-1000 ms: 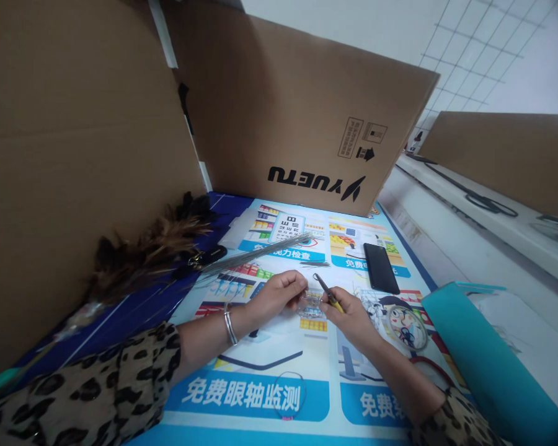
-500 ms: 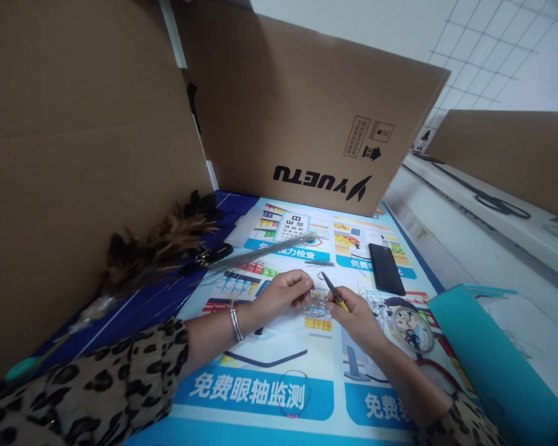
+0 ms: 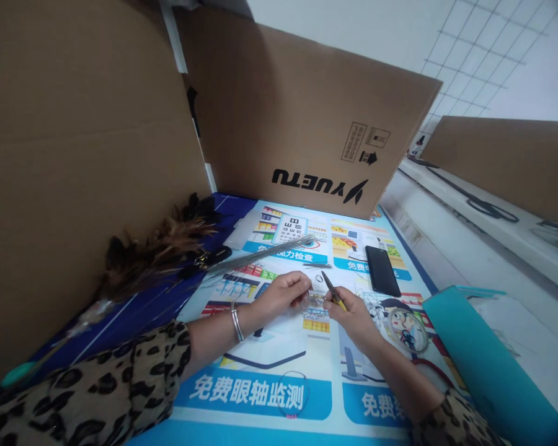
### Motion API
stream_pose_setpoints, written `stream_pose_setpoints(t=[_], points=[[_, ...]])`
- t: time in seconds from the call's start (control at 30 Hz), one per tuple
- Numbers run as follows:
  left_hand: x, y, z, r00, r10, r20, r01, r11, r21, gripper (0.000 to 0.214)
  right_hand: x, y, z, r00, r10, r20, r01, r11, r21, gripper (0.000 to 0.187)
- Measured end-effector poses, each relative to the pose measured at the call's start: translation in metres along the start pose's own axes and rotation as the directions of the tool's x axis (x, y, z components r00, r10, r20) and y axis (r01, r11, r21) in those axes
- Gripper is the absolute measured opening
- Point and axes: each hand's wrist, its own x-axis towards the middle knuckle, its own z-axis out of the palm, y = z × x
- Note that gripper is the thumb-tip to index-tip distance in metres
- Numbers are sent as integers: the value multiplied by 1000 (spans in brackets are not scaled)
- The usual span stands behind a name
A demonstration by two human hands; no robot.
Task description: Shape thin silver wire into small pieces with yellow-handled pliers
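My left hand [image 3: 283,294] is closed in a pinch on a small clear piece with thin wire [image 3: 312,299], too small to name. My right hand [image 3: 353,316] is wrapped round small pliers with yellow handles [image 3: 333,291], their dark tip pointing up and left toward the left fingers. Both hands hover just above a printed poster mat [image 3: 260,396] on the table. A bundle of thin metal wires [image 3: 260,254] lies just beyond my hands. A silver bangle sits on my left wrist.
A feather duster [image 3: 158,248] lies at the left against a cardboard wall [image 3: 74,155]. A cardboard box marked YUETU [image 3: 307,118] stands behind. A black phone [image 3: 382,271] lies at the right, with a teal folder [image 3: 483,365], a tape ring [image 3: 407,328] and a wire loop [image 3: 292,393] nearer.
The hands hold almost the same pose; only the view has shifted slightly as my head moved.
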Motion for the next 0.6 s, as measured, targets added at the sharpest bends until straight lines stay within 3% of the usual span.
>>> stream_pose_setpoints(t=[0.23, 0.6], points=[[4, 0, -3, 999, 34, -31, -34, 999, -18, 29, 9, -4, 1, 997, 69, -15, -68, 993, 97, 11], [7, 4, -7, 966, 108, -235, -131, 988, -80, 27, 25, -18, 21, 997, 64, -47, -54, 980, 192, 18]])
